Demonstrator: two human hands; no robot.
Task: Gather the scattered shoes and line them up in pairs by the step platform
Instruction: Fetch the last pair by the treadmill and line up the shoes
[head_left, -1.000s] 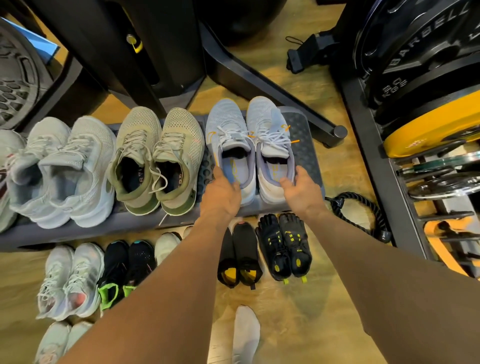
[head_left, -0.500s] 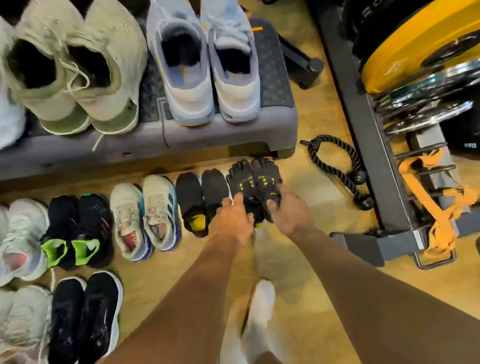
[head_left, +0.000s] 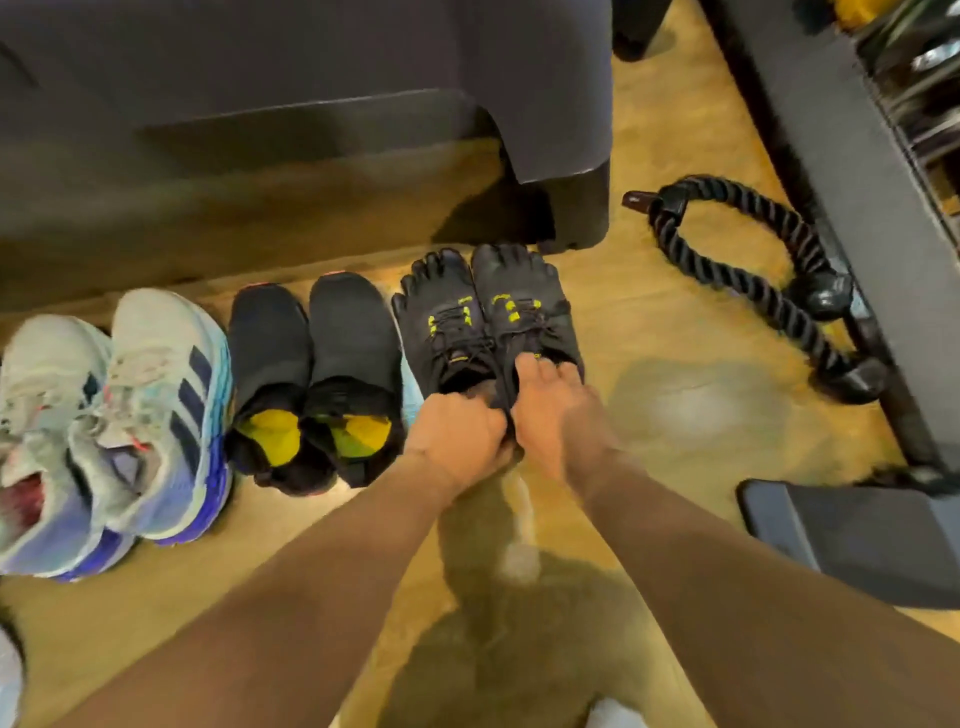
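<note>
Gripping with the left hand (head_left: 457, 431), fingers curled over the heel collar of the left black toe shoe (head_left: 447, 322). Pinching with the right hand (head_left: 550, 410) the heel opening of the right black toe shoe (head_left: 524, 306), one finger laid forward toward the tongue. Holding the two shoes side by side with knuckles nearly touching, soles apparently down on the floor (head_left: 701, 415), toes aimed at the foot of the step platform (head_left: 571, 156) and just short of it.

Probably squaring up this pair at the right end of the row. To do it well:
- Slide both heels together rather than lift.
- Nudge the left shoe forward, since it seems to sit slightly behind its mate.
- Bring the toes level with the black slip-on pair (head_left: 311, 358) just to the left, leaving a narrow gap beside it.
- Press the inner edges flush before letting go.
- Mind the loose laces under the fingers.

Further left, beside the slip-ons, a white and blue sneaker pair (head_left: 156, 415), blurred. Off to the right, well apart, a black rope handle (head_left: 753, 270) by a dark rack base (head_left: 857, 182); no need to reach there.
</note>
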